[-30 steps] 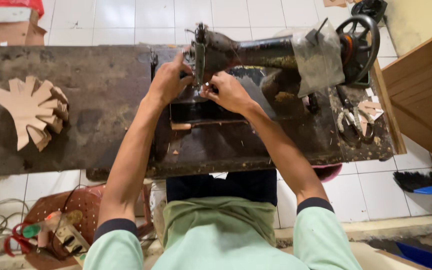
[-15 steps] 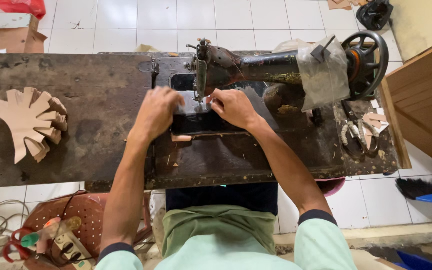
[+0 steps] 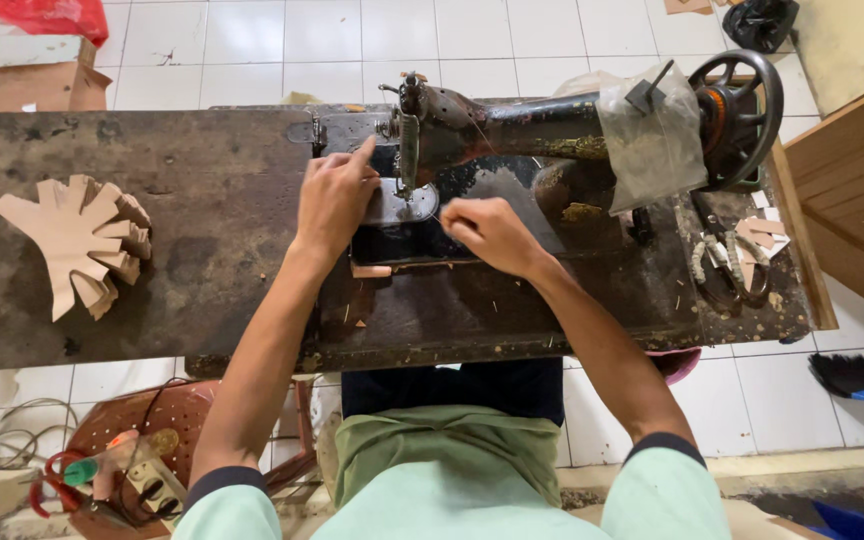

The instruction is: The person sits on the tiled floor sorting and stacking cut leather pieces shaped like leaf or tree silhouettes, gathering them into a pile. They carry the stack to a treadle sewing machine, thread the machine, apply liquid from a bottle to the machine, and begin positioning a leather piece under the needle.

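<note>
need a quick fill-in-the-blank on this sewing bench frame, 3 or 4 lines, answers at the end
1. Both hands work at the needle end of an old black ____ machine.
2. The fanned stack of tan cut pieces lies on the worktable, on the side of the person's ____ hand.
3. The right hand is closed with its fingers ____ together, beside the needle plate.
4. The scissors lie near the machine's hand ____.

Answers: sewing; left; pinched; wheel
</note>
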Motion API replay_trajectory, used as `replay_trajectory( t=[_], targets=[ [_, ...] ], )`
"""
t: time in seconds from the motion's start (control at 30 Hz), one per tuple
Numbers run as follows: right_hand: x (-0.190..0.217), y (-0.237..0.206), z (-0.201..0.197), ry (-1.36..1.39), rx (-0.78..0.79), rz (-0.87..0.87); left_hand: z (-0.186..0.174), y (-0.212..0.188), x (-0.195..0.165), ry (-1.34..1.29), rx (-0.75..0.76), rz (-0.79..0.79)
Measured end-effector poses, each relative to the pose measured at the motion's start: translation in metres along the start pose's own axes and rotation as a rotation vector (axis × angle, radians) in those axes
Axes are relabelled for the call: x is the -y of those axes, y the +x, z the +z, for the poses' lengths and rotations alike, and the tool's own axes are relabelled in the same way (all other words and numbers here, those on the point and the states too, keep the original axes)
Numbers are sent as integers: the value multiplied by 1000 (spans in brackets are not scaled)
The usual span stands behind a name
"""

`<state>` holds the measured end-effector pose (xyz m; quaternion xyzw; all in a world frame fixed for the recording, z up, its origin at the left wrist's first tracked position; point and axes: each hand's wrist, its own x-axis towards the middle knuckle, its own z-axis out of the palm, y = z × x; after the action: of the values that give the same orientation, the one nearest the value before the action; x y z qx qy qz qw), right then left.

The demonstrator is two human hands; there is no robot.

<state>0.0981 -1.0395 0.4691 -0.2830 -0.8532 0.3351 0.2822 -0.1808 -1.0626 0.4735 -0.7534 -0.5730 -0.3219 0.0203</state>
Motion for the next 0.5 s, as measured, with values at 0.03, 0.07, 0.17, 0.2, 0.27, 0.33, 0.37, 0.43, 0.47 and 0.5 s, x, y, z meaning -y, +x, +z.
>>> replay_trajectory(
  t=[0.03, 0.07, 0.17, 0.2, 0.27, 0.33, 0.37, 0.43, 0.47, 0.5],
  targets=[
    [0, -7, -2, 44, 4, 96, 3, 3, 0, -15, 44, 25],
    [-1, -11, -4, 88, 7, 192, 5, 4, -1, -31, 88, 51],
    [-3, -12, -5, 247, -183, 205, 8, 6, -5, 412, 102, 213],
    [-4, -9, -5, 427, -199, 193, 8, 5, -7, 425, 111, 211],
    [-4, 4, -5, 787, -225, 152, 5, 0, -8, 464, 122, 204],
    [-2, 16, -8, 1217, -355, 378, 0, -7, -8, 457, 139, 224],
    [-1, 22, -9, 1429, -422, 498, -3, -10, -8, 452, 149, 231],
    [1, 33, -7, 1540, -338, 316, -9, -17, -13, 245, 221, 217],
    [3, 36, -6, 1591, -299, 220, -11, -20, -17, 142, 256, 212],
    [5, 38, -5, 1134, -289, 393, -14, -22, -23, 57, 244, 235]
  ],
)
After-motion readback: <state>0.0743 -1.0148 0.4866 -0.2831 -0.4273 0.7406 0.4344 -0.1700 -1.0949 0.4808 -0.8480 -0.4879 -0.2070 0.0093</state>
